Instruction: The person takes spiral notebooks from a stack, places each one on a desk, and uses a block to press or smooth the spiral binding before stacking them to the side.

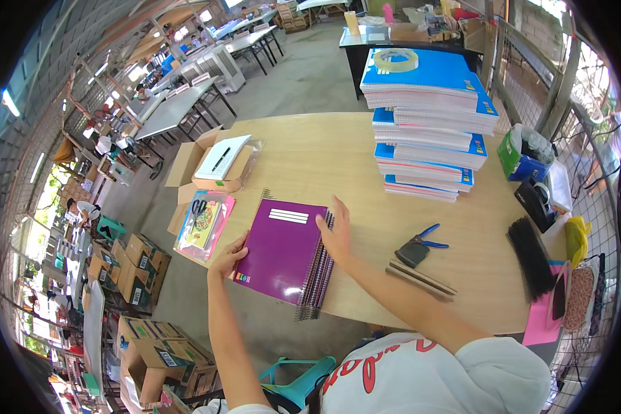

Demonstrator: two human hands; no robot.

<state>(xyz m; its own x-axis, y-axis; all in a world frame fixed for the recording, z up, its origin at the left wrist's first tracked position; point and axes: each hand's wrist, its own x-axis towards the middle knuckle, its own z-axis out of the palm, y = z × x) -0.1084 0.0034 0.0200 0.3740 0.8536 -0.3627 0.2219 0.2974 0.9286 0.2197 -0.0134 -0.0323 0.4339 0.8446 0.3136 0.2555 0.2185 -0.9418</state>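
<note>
With 12 o'clock pointing straight away from you, your purple notebook [283, 248] tops a small pile between your hands, its long axis running roughly from 1 to 7. Your left hand [228, 257] holds its 9 o'clock edge; your right hand [335, 234] holds the 2 o'clock side, thumb towards the cover. Both touch the pile, so neither is nearer, and you have it gripped across its width. Wire coils [315, 286] show down its right side. From it, the tall stack of blue notebooks [428, 127] stands between 1 and 2 o'clock, and the blue-handled hand tool [418, 250] lies at 3.

Most of your fingers' undersides are out of sight, and the notebooks below the top one are too overlapped to count. You cannot tell whether the pile's near end rests on the table [303, 148] or hangs over its edge.
</note>
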